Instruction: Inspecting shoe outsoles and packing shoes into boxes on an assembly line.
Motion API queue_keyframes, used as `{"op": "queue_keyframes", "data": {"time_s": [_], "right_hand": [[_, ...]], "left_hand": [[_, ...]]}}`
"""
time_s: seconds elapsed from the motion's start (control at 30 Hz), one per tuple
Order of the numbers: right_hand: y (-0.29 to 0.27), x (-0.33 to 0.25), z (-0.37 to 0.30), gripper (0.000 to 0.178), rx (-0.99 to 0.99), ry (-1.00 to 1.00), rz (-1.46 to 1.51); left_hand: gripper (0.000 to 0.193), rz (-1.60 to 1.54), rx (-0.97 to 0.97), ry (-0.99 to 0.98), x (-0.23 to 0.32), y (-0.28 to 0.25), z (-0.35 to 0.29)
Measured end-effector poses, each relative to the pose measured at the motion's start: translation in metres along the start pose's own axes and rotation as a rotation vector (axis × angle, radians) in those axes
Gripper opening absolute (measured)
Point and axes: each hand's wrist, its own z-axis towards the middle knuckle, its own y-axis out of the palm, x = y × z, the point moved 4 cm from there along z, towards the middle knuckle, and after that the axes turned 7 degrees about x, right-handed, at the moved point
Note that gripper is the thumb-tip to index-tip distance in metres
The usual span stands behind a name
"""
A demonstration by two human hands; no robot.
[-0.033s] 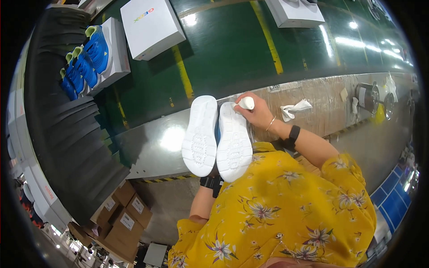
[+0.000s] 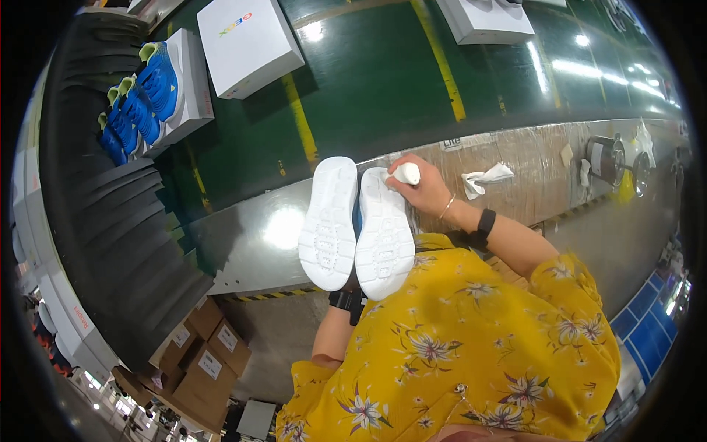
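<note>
White-soled sneakers (image 2: 368, 228), two side by side with soles facing up, are about mid-scene over the near edge of a metal ledge (image 2: 243, 243). OK, so left to right. Far left you've got some blue sneakers (image 2: 158, 85) with lime linings against a white box, and nearer than those a run of dark layered sheeting (image 2: 110, 228). Brown cardboard cartons (image 2: 210, 368) are down on the near left. Then a closed white shoebox (image 2: 247, 48) on the far side, sitting on the green work surface (image 2: 368, 88).

Next is the pair: long axes run near to far, the right one leaning slightly, with a bit of blue upper showing between. Left forearm (image 2: 335, 331) comes up behind the near end of the left sole; the hand itself is hidden, so can't tell what those fingers are doing.

Right hand (image 2: 423, 184) is clearly the one by the far end. Its fingers are closed around a small rounded white object (image 2: 406, 173) (can't tell what exactly), fingertips right at the far end of the right sole, so most of that sole lies nearer and a touch left of them. Further right: a crumpled white cloth (image 2: 487, 179) on taped cardboard (image 2: 537, 158), then a shiny cylindrical container (image 2: 605, 160).
</note>
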Motion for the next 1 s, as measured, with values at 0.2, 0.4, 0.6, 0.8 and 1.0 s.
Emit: {"op": "queue_keyframes", "data": {"time_s": [0.2, 0.4, 0.6, 0.8, 1.0], "right_hand": [[-0.025, -0.049, -0.043, 0.023, -0.128, -0.158, 0.036], [-0.022, -0.099, -0.075, 0.027, -0.542, -0.536, 0.216], [-0.021, -0.056, -0.044, 0.028, -0.281, -0.567, 0.044], [-0.004, -0.003, 0.004, 0.024, 0.091, -0.328, -0.002], [-0.005, 0.008, 0.018, 0.021, 0.099, -0.108, -0.011]], "left_hand": [[0.055, -0.048, -0.004, -0.018, -0.002, 0.005, -0.006], [0.056, -0.105, 0.002, -0.018, 0.001, 0.009, -0.002], [0.056, -0.161, 0.003, -0.025, 0.005, 0.011, 0.001], [0.057, -0.205, 0.001, -0.052, 0.002, 0.025, 0.014], [0.057, -0.246, -0.021, -0.112, -0.001, 0.024, 0.013]]}}
